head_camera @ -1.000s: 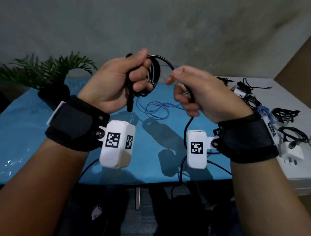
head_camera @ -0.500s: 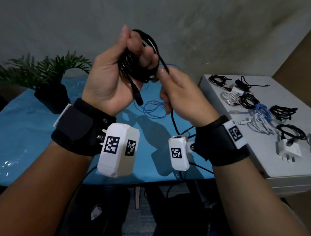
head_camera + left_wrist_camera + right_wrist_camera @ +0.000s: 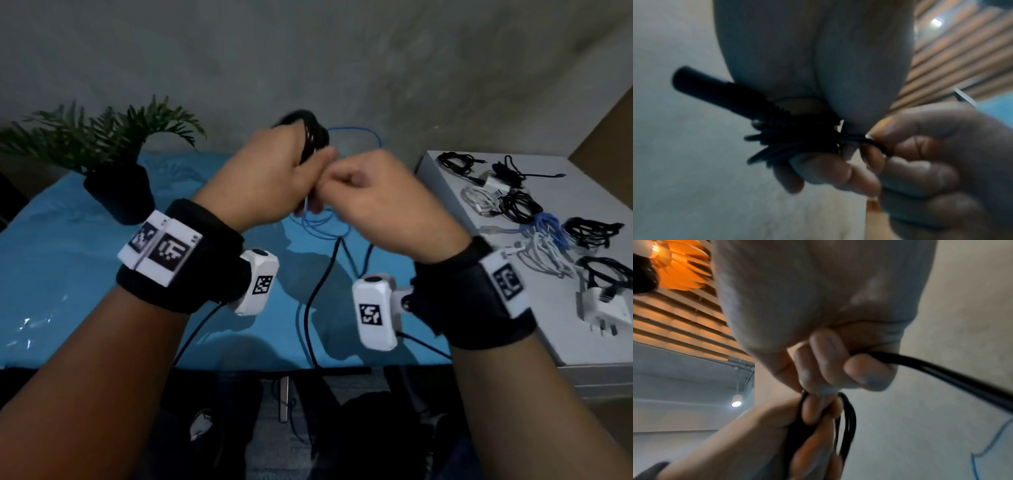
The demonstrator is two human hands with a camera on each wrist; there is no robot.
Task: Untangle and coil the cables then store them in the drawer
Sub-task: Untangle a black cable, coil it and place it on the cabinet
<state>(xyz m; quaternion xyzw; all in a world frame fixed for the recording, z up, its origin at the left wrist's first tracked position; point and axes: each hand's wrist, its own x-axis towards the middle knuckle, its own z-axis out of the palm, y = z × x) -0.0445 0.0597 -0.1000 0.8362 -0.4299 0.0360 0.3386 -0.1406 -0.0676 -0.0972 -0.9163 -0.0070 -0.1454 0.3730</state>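
The left hand point(image 3: 270, 178) is raised above the table point(image 3: 68, 274), knuckles toward the head camera, with its fingers curled round a coil of black cable point(image 3: 313, 137); several round, smooth loops are seen bunched in the palm in the left wrist view, and a cylindrical black plug point(image 3: 715, 87) with a ribbed collar projects beside the thumb. The right hand point(image 3: 380, 198) is held just beside it, touching it, fist closed on the free run of the same cable, which is pinched between thumb and forefinger and hangs down over the table's near edge. Both wrists are wrapped in black straps bearing white marker blocks. A thin blue cable point(image 3: 322, 222) lies looped on the glossy blue table cover behind the hands. One potted plant point(image 3: 113, 164) stands at the left. On the white cabinet point(image 3: 548, 342) at the right, several coiled black, white and blue cable bundles and one white charger point(image 3: 603, 308) are laid out.
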